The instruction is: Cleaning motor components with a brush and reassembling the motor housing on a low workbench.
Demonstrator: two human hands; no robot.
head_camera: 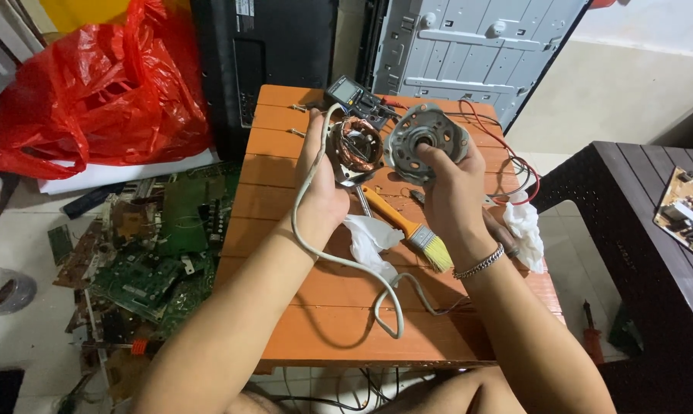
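Note:
My left hand holds a motor stator with copper windings above the orange wooden table. A grey cable runs from it, loops over my left wrist and trails onto the table. My right hand grips a round grey metal motor end cover beside the stator, the two parts almost touching. Below my hands lie a yellow-handled brush and crumpled white tissue.
A multimeter with red and black leads sits at the table's far edge. More tissue lies at right. Circuit boards litter the floor at left beneath a red plastic bag. A dark table stands at right.

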